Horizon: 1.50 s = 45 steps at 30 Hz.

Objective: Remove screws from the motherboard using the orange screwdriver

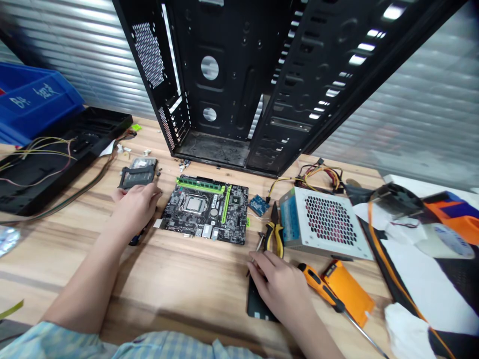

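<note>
A black motherboard (208, 209) with green memory sticks lies flat on the wooden table (179, 279). My left hand (134, 208) rests just left of it, fingers curled down over a small dark item on the table, beside a black drive (137, 173). My right hand (277, 285) lies on a flat black rectangular piece (255, 306) in front of the board, fingers bent and reaching toward yellow-handled pliers (274, 235). An orange-handled screwdriver (322, 290) lies just right of that hand.
An open black computer case (262, 75) stands upright at the back. A white power supply (325, 224) with coloured wires sits to the right, with an orange box (350, 291) in front. A blue bin (30, 99) and black panel (52, 154) are at left.
</note>
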Motion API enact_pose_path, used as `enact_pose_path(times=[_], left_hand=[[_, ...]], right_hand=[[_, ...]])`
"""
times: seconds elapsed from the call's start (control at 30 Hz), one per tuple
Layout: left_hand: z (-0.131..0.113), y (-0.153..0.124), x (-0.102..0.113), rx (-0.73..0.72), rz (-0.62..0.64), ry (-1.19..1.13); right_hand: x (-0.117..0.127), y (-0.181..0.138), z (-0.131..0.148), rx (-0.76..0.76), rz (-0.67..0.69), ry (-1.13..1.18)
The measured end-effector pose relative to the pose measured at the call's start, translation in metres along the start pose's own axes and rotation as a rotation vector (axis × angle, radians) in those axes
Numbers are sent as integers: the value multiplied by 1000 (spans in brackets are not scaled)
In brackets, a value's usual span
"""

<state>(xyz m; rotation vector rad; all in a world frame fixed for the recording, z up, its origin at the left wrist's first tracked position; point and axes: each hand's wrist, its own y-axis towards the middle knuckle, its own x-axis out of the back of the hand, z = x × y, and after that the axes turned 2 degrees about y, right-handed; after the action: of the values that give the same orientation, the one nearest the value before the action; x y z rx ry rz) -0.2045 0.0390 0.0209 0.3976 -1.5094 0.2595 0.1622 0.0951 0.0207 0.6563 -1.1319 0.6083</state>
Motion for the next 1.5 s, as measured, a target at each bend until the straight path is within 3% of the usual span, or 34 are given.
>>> enact_pose_path(times=[0.43, 0.9, 1.5], left_hand=[[-12, 0, 7, 112, -9, -98], [-2, 0, 1, -9, -134, -140], [-2, -1, 7, -13, -76, -158]], right_hand=[[-1, -1, 0, -5, 7, 2], [-1, -1, -1, -1, 2, 2], [1, 0, 0, -10, 27, 0]])
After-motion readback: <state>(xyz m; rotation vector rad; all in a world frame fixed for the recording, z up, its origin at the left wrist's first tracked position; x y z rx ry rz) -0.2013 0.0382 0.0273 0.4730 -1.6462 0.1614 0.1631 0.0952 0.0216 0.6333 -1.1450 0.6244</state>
